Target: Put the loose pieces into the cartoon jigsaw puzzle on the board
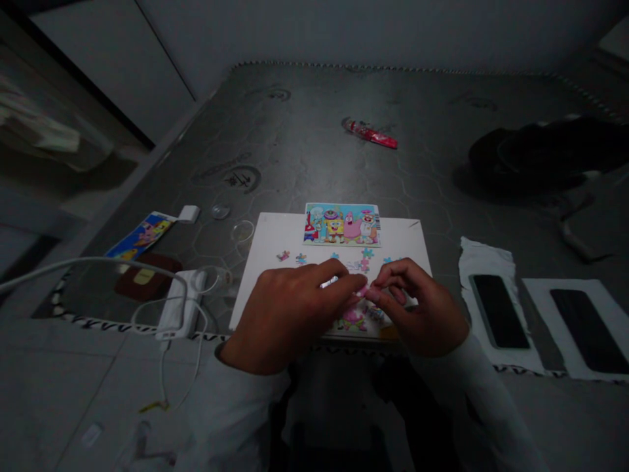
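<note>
My left hand (pixel 299 305) and my right hand (pixel 422 305) meet over the front of a white board (pixel 260 249). Between their fingertips is a small pink jigsaw piece (pixel 362 291), pinched from both sides and partly covered. Beneath them lies a partly joined pink patch of puzzle (pixel 354 320), much of it hidden by the hands. Loose jigsaw pieces lie behind the hands, among them a pink one (pixel 283 255) at the left and a joined blue and pink pair (pixel 366 257). A cartoon picture card (pixel 343 225) rests at the board's back edge.
Two phones (pixel 498 309) (pixel 590 328) lie on white paper at the right. To the left are a white power strip (pixel 179 305) with cables, a brown case (pixel 150 276) and a cartoon packet (pixel 142 236). A red packet (pixel 371 133) and a dark bag-like object (pixel 545 157) sit farther back.
</note>
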`<state>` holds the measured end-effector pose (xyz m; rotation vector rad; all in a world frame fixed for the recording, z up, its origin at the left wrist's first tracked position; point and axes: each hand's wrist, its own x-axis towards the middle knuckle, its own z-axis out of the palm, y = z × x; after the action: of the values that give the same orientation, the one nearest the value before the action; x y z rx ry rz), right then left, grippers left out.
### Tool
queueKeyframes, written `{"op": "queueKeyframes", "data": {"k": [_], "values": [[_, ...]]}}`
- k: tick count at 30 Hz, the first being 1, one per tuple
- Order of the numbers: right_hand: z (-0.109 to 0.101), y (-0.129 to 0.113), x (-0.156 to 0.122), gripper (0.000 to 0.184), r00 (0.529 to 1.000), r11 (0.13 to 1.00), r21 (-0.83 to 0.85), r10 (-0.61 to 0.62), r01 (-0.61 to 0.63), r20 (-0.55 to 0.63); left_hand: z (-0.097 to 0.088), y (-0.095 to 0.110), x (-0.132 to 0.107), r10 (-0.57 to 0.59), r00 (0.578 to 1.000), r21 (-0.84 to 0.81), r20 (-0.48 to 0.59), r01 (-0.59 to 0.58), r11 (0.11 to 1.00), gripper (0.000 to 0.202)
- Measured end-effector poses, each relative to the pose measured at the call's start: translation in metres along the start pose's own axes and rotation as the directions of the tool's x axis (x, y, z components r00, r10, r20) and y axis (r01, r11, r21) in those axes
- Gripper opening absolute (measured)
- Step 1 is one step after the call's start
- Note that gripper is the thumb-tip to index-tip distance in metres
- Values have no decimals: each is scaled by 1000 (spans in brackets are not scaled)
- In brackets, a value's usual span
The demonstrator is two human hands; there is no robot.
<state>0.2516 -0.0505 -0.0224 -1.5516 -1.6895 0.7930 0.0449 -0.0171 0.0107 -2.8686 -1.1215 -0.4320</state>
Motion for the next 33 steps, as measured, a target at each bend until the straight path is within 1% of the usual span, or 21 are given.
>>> {"op": "queueKeyframes", "data": {"k": [4,9,11,13,16,20,25,30,33], "values": [[1,-1,0,15,1000,1000,-20,6,-6,25,-2,-1,0,22,999,2,48,-22,1000,25],[1,-1,2,14,1000,999,-33,-20,21,7,-2,0,1,17,1000,16,25,-17,1000,16],[1,-1,2,14,999,997,-62,-44,44,0,-2,0,2,14,1000,16,23,-15,1000,16],[2,-1,2,13,997,991,-105,-79,77,-12,-2,1,2,3,1000,29,18,-4,1000,18],[2,-2,1,12,987,971,-181,-162,156,-21,-2,1,2,-20,1000,66,9,20,998,23],[1,0,2,17,966,936,-243,-258,253,10,-4,0,2,-21,1000,85,11,20,996,31],[0,5,4,19,952,906,-297,-305,301,35,-4,1,3,-19,1000,81,15,17,997,34],[-1,6,5,19,934,881,-320,-356,347,33,-3,0,3,-11,1000,88,23,9,996,31],[-1,6,5,20,920,871,-320,-392,372,3,-5,1,3,-9,998,101,58,3,995,20]]}}
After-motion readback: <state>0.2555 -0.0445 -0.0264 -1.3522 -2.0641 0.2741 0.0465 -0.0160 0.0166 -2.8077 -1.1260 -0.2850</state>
